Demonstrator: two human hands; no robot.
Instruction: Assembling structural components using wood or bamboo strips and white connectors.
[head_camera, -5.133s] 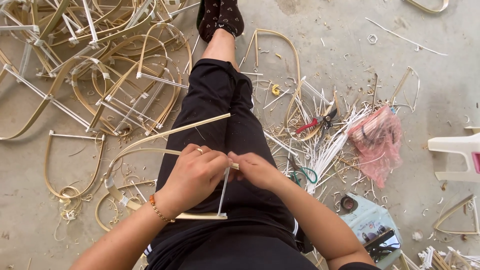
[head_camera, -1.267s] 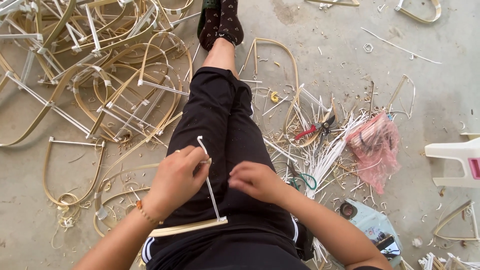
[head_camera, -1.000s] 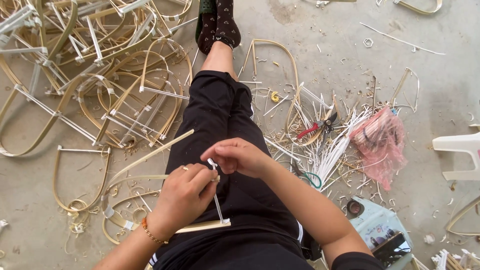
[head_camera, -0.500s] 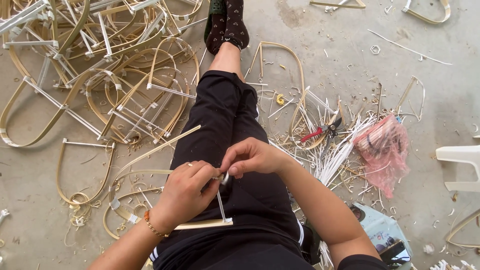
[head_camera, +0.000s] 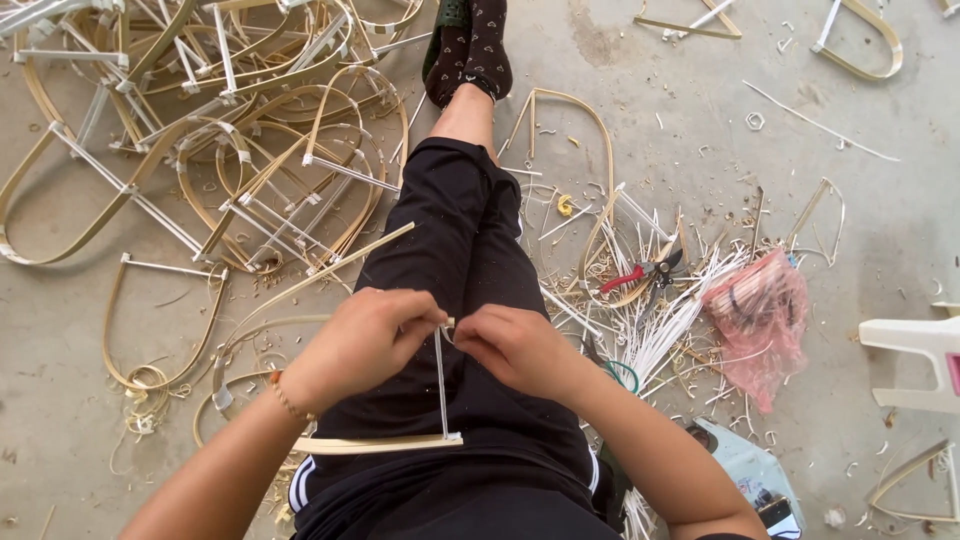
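I am holding a bent bamboo frame (head_camera: 375, 443) over my lap, both hands closed on it where a thin white crosspiece (head_camera: 440, 375) is meeting the curved strip. The frame is pale yellow, a flat split strip bowing out to my left side, with the white rod standing upright from its lower flat bar. My left hand (head_camera: 360, 345) is gripping the strip with fingers curled tight; my right hand (head_camera: 515, 350) is pinching at the top of the rod, thumb and fingers pressed together. I am holding one frame; a heap of finished frames (head_camera: 230, 130), too tangled to count, is lying on the concrete floor (head_camera: 880, 230). One pair of red-handled pliers (head_camera: 640, 275) and one pink plastic bag (head_camera: 760, 315) are lying to my right.
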